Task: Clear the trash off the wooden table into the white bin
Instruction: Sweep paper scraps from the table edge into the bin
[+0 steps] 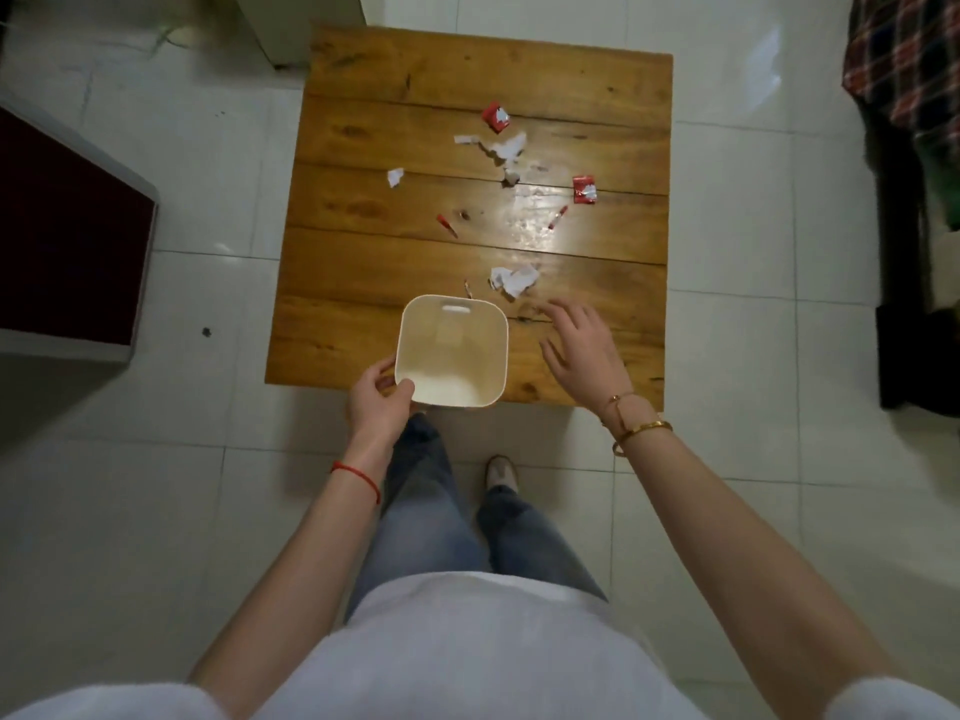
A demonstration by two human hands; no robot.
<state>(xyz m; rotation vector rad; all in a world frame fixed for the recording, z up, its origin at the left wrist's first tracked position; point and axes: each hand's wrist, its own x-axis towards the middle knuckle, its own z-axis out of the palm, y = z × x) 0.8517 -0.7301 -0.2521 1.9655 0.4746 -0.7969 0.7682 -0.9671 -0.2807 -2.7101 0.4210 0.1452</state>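
Over the wooden bench (363, 262), a white bin (451, 350) sits at the near edge, empty.
Left hand (376, 394) grips the bin's near-left rim; right hand (584, 350) hovers spread and empty near crumpled white paper (514, 280), red wrappers (584, 189) lying farther back.

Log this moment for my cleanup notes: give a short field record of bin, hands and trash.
bin: white bin, looks empty, at the near edge of the wooden table
left hand: grips the bin's near-left corner
right hand: open, empty, over the table
nearest trash: crumpled white paper
farther trash: two red wrappers
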